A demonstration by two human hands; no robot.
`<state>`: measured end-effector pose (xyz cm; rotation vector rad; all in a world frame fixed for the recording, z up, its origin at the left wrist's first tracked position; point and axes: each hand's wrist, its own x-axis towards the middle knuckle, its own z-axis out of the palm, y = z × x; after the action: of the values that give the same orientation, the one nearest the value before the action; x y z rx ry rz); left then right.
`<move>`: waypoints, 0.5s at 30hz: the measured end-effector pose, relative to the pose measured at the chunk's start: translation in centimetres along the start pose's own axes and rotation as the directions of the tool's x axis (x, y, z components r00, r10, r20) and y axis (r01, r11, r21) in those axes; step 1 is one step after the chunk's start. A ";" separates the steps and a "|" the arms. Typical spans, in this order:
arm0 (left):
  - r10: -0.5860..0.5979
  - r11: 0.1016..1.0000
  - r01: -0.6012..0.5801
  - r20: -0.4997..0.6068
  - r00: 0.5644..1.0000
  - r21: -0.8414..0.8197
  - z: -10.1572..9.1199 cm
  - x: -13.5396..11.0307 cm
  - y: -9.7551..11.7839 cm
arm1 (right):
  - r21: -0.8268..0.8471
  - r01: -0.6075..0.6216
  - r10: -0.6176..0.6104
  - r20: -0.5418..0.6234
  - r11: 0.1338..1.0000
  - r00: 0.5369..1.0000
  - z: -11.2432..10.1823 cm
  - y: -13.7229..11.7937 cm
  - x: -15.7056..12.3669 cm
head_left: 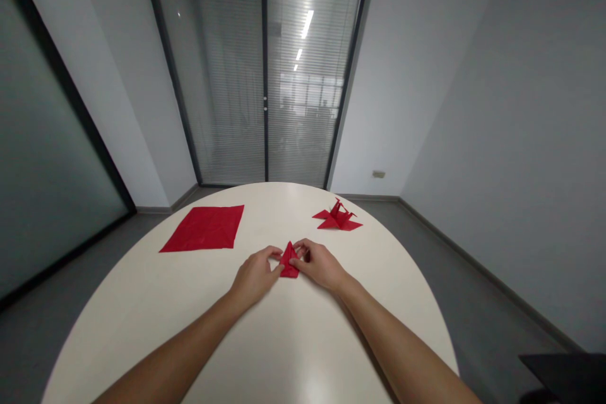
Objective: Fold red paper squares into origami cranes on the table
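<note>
A small piece of folded red paper (289, 269), pointed at its far end, is between my two hands near the middle of the table. My left hand (256, 274) pinches its left edge, thumb toward me and fingers behind. From the other side, my right hand (322, 264) grips the right edge, with the thumb lying on the front of the paper. The fingertips partly cover the folds. Beyond my right hand sit red origami cranes (338, 219), close together with their wings spread.
A flat red paper sheet (204, 228) lies at the left far side of the round white table (237, 353). Glass doors with blinds (227, 76) stand beyond the table. A dark object (568, 374) shows at the lower right, off the table.
</note>
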<state>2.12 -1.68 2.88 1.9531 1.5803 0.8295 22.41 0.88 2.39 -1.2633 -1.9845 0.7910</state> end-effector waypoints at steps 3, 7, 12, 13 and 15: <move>-0.003 0.997 0.003 -0.005 1.000 -0.075 0.3 0.2 -0.4 | 0.097 0.002 -0.001 -0.008 0.995 1.000 0.2 0.2 0.1; 0.013 0.985 -0.013 -0.001 1.000 -0.170 0.6 0.4 -0.8 | 0.260 -0.013 0.004 0.038 0.966 0.999 0.5 0.5 0.3; 0.055 0.994 -0.053 0.015 0.998 -0.093 0.3 0.2 -0.4 | 0.330 0.021 -0.073 0.144 0.944 0.987 0.0 0.6 0.1; 0.078 0.994 -0.077 0.015 0.997 -0.071 0.2 0.1 -0.4 | 0.323 0.029 -0.082 0.151 0.946 0.985 -0.2 0.6 0.0; 0.155 0.987 -0.154 0.011 0.988 -0.040 0.0 0.1 -0.5 | 0.283 0.042 -0.091 0.162 0.958 0.983 -0.6 0.5 -0.1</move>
<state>1.80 -1.47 2.52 2.0690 1.4074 0.8989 23.18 1.06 2.32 -0.9862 -1.9547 1.1358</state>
